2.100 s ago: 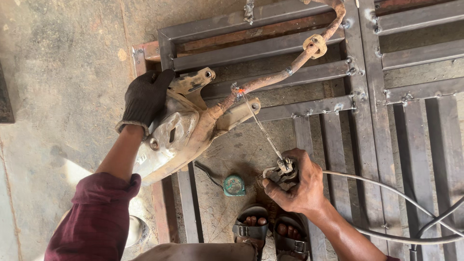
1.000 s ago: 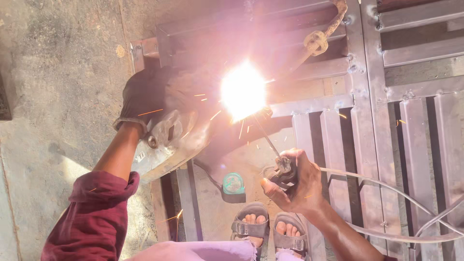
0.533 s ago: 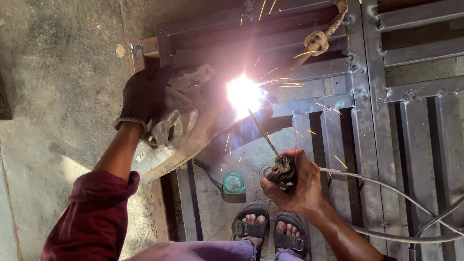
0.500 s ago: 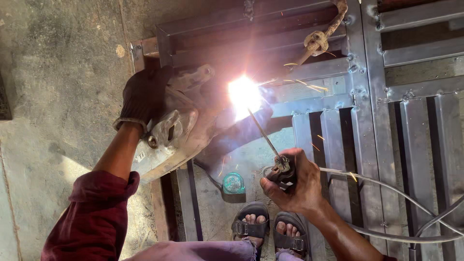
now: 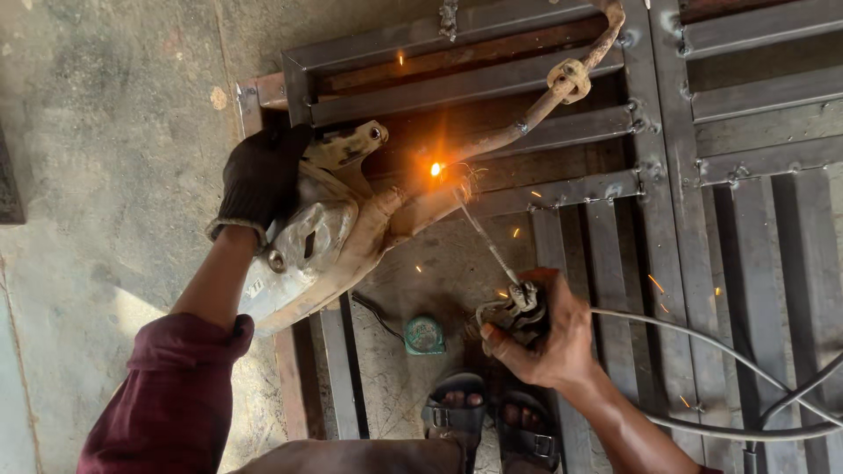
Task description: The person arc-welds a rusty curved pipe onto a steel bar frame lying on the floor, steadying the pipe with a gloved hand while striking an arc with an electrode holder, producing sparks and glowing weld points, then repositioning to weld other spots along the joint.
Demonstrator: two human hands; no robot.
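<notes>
Landmark: steel gate frame (image 5: 474, 83) flat on the concrete floor (image 5: 105, 132). No packages or signs; only a small round green tape measure (image 5: 425, 334) at the frame's near edge. Rusty bent part (image 5: 351, 228) lies across the frame's left end. Left hand (image 5: 262, 175), black glove, arm extended, fingers wrapped over the part's top. Right hand (image 5: 549, 333), bare, fist closed around the electrode holder (image 5: 518, 309), rod (image 5: 479, 237) angled up to a glowing weld spot (image 5: 435, 168) on the part. Cable (image 5: 702, 338) trails right over the frame.

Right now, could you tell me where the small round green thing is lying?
In the head view it lies low at centre: the round green thing sits on the ground between frame bars, just left of the right hand and above the sandalled feet.
</notes>
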